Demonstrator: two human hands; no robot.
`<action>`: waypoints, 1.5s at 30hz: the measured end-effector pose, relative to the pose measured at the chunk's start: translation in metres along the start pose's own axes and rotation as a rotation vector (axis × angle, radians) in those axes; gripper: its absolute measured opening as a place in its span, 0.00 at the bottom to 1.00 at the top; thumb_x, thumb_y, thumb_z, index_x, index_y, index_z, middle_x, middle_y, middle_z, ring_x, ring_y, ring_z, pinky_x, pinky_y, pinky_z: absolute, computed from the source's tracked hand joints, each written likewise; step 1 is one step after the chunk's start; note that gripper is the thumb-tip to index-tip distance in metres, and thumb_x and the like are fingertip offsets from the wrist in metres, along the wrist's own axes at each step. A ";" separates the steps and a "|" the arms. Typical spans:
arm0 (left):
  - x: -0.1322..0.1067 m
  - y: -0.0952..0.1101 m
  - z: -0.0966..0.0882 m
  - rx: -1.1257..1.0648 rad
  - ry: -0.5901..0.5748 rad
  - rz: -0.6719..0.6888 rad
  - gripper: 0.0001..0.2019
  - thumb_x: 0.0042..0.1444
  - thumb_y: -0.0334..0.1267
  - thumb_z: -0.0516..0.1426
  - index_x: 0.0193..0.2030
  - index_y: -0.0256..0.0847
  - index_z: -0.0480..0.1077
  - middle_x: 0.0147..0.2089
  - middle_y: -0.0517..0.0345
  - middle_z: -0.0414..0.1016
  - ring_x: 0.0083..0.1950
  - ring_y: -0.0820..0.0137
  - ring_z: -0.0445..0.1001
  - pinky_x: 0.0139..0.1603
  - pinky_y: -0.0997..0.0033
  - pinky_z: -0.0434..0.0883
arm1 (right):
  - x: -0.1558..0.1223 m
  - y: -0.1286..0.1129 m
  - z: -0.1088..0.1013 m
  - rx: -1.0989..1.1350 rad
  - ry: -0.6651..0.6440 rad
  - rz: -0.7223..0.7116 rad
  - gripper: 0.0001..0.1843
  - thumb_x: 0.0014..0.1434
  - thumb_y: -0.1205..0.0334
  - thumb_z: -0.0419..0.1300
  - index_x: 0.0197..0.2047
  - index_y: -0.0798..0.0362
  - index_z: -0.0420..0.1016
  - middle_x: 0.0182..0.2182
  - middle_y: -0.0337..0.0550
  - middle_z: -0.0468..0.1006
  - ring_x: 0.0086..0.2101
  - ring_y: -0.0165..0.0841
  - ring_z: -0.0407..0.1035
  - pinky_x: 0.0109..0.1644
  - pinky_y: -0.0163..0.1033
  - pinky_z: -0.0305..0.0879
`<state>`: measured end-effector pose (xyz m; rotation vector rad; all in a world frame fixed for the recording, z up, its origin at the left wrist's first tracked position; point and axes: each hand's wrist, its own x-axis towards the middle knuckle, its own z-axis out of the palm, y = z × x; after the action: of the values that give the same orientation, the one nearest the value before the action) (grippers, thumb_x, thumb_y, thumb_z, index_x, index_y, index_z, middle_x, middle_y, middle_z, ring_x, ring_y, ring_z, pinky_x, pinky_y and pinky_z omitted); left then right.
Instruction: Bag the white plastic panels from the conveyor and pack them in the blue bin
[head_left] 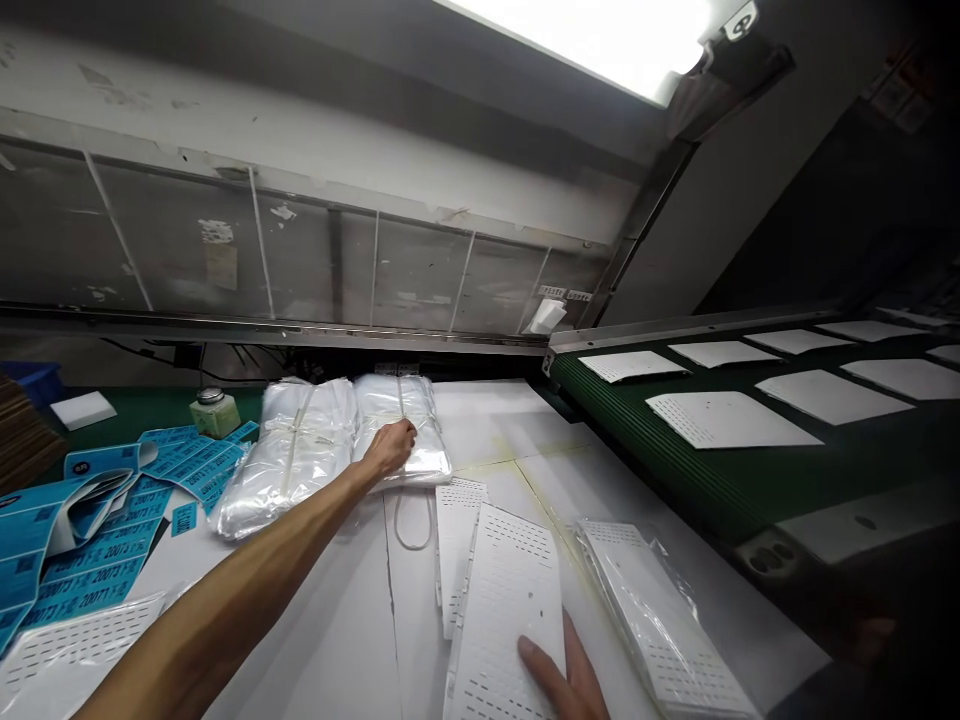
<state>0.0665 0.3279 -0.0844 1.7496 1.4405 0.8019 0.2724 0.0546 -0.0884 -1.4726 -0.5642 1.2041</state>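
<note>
My left hand (390, 447) reaches far across the white table (337, 640), its fingers closed on a tied bundle of clear plastic bags (405, 425). A second tied bundle (289, 450) lies just left of it. My right hand (564, 680) lies flat with fingers stretched out on a stack of white perforated sheets (506, 600) near the front edge. Another stack of perforated sheets (457, 550) leans beside it. A clear bag filled with perforated sheets (660, 620) rests to the right of my right hand.
A green conveyor belt (675, 470) at the right carries several white sheets (720, 418). Blue label strips (97, 540) spread over the left side. A small jar (214, 410), a white block (84, 410) and a rubber band (412, 520) lie on the table. A metal-framed panel stands behind.
</note>
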 end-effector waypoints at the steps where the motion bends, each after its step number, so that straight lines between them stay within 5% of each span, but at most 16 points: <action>1: 0.001 0.001 -0.004 -0.052 0.021 0.001 0.12 0.62 0.41 0.51 0.44 0.34 0.69 0.40 0.51 0.74 0.38 0.68 0.73 0.39 0.66 0.70 | 0.000 -0.003 0.003 -0.043 0.021 -0.052 0.50 0.46 0.41 0.63 0.67 0.44 0.46 0.61 0.45 0.62 0.60 0.50 0.55 0.61 0.56 0.53; 4: 0.004 0.006 -0.013 -0.224 0.041 0.000 0.10 0.61 0.38 0.51 0.41 0.32 0.68 0.33 0.51 0.74 0.33 0.69 0.72 0.36 0.69 0.68 | 0.006 -0.014 0.016 -0.228 0.051 -0.225 0.44 0.50 0.45 0.61 0.67 0.38 0.45 0.66 0.35 0.50 0.64 0.45 0.45 0.65 0.53 0.44; 7: 0.000 0.016 -0.018 -0.398 -0.015 -0.005 0.08 0.57 0.35 0.55 0.39 0.30 0.68 0.31 0.51 0.73 0.31 0.71 0.71 0.37 0.68 0.70 | 0.024 -0.025 0.032 -0.464 -0.071 -0.321 0.27 0.56 0.50 0.55 0.59 0.44 0.63 0.60 0.41 0.62 0.59 0.43 0.56 0.61 0.49 0.53; 10: -0.016 0.034 -0.021 -0.539 -0.080 0.009 0.09 0.54 0.36 0.58 0.37 0.29 0.69 0.31 0.51 0.72 0.32 0.71 0.72 0.40 0.65 0.71 | 0.047 -0.039 0.055 -0.575 -0.111 -0.385 0.19 0.58 0.53 0.51 0.51 0.48 0.69 0.50 0.46 0.71 0.47 0.44 0.68 0.49 0.48 0.65; 16: -0.086 0.066 -0.026 -0.692 -0.247 0.093 0.12 0.52 0.41 0.60 0.36 0.32 0.72 0.33 0.52 0.74 0.34 0.69 0.73 0.43 0.63 0.71 | 0.057 -0.066 0.100 -0.583 -0.166 -0.550 0.22 0.55 0.43 0.56 0.49 0.45 0.72 0.46 0.42 0.74 0.48 0.41 0.66 0.50 0.45 0.63; 24: -0.171 0.036 -0.032 -0.950 -0.130 -0.016 0.13 0.51 0.39 0.62 0.42 0.34 0.72 0.32 0.52 0.76 0.36 0.66 0.74 0.45 0.62 0.69 | 0.016 -0.050 0.102 -0.667 -0.302 -0.630 0.16 0.62 0.48 0.50 0.33 0.45 0.75 0.33 0.40 0.72 0.36 0.36 0.67 0.40 0.39 0.63; 30: -0.209 0.026 -0.048 -1.121 -0.181 -0.140 0.15 0.55 0.41 0.58 0.48 0.38 0.70 0.31 0.59 0.69 0.35 0.72 0.70 0.50 0.60 0.68 | 0.015 -0.038 0.097 -0.745 -0.237 -0.589 0.15 0.62 0.49 0.49 0.33 0.45 0.72 0.32 0.41 0.69 0.35 0.38 0.66 0.40 0.42 0.62; 32: -0.213 0.025 -0.048 -0.945 -0.183 -0.073 0.17 0.52 0.38 0.59 0.50 0.40 0.69 0.31 0.61 0.65 0.34 0.72 0.68 0.48 0.62 0.68 | 0.015 -0.042 0.098 -0.765 -0.223 -0.580 0.14 0.61 0.49 0.50 0.32 0.45 0.72 0.31 0.41 0.69 0.35 0.39 0.66 0.42 0.44 0.61; 36: -0.204 0.019 -0.039 -0.436 0.073 0.014 0.14 0.51 0.40 0.59 0.45 0.41 0.71 0.25 0.66 0.58 0.27 0.74 0.62 0.35 0.71 0.68 | 0.006 -0.059 0.083 -0.782 -0.196 -0.548 0.14 0.59 0.46 0.53 0.34 0.43 0.75 0.36 0.42 0.73 0.41 0.42 0.67 0.49 0.46 0.59; 39: -0.192 0.017 -0.034 -0.458 0.111 -0.037 0.18 0.55 0.47 0.54 0.47 0.39 0.70 0.21 0.67 0.57 0.22 0.74 0.62 0.30 0.71 0.68 | -0.013 -0.060 0.052 -0.587 -0.150 -0.472 0.12 0.55 0.47 0.59 0.38 0.43 0.75 0.43 0.41 0.74 0.48 0.43 0.65 0.53 0.44 0.57; 42: -0.187 0.022 -0.033 -0.571 0.032 -0.055 0.22 0.57 0.51 0.52 0.52 0.38 0.67 0.16 0.70 0.57 0.17 0.75 0.59 0.29 0.68 0.69 | -0.034 -0.033 0.034 -0.023 -0.376 -0.131 0.15 0.45 0.48 0.67 0.33 0.45 0.72 0.34 0.38 0.76 0.39 0.39 0.70 0.38 0.37 0.64; 45: -0.189 0.026 -0.038 -0.608 -0.014 0.000 0.22 0.56 0.51 0.54 0.49 0.36 0.71 0.21 0.63 0.67 0.23 0.71 0.66 0.32 0.69 0.68 | -0.047 0.005 0.049 0.157 -0.615 0.040 0.21 0.34 0.47 0.72 0.26 0.49 0.69 0.22 0.37 0.73 0.24 0.33 0.68 0.27 0.36 0.62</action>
<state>0.0147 0.1441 -0.0454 1.2828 1.0355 1.0870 0.2103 0.0347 -0.0698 -0.9717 -0.8272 1.7027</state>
